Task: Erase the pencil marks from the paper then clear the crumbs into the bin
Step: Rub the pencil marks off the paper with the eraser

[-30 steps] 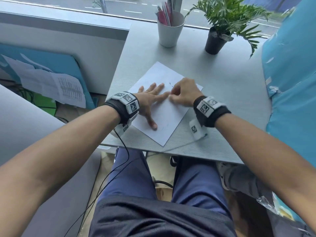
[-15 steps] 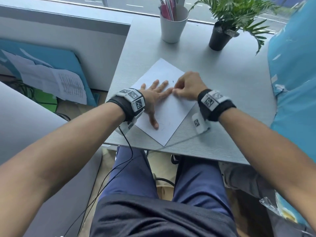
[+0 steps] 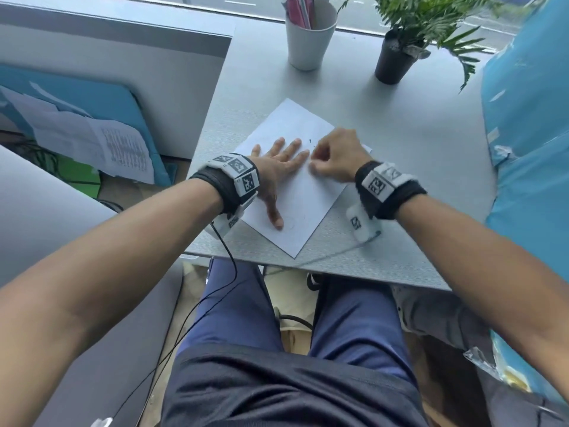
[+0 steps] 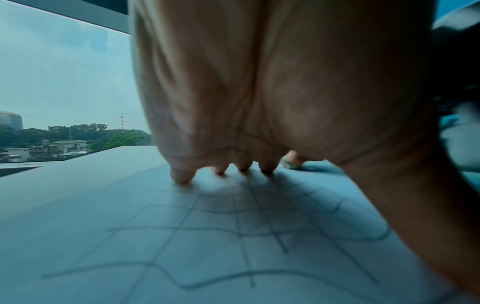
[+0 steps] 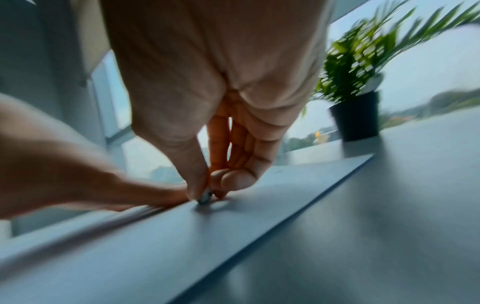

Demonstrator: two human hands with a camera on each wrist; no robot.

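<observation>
A white sheet of paper lies at an angle on the grey table. My left hand lies flat on it with straight, spread fingers, pressing it down. Wavy and straight pencil lines cross the paper under that palm. My right hand is curled just beside the left fingertips. Its thumb and fingers pinch a small eraser whose grey tip touches the paper. A few dark specks lie on the sheet beyond the fingers. No bin shows in any view.
A white cup holding pens stands at the table's far edge, with a potted plant in a black pot to its right. A blue cover borders the table on the right. Papers on a blue board lie left, below table level.
The right hand with the eraser has shifted slightly along the paper beside the left fingertips; its view is motion-blurred. The left hand stays flat on the sheet.
</observation>
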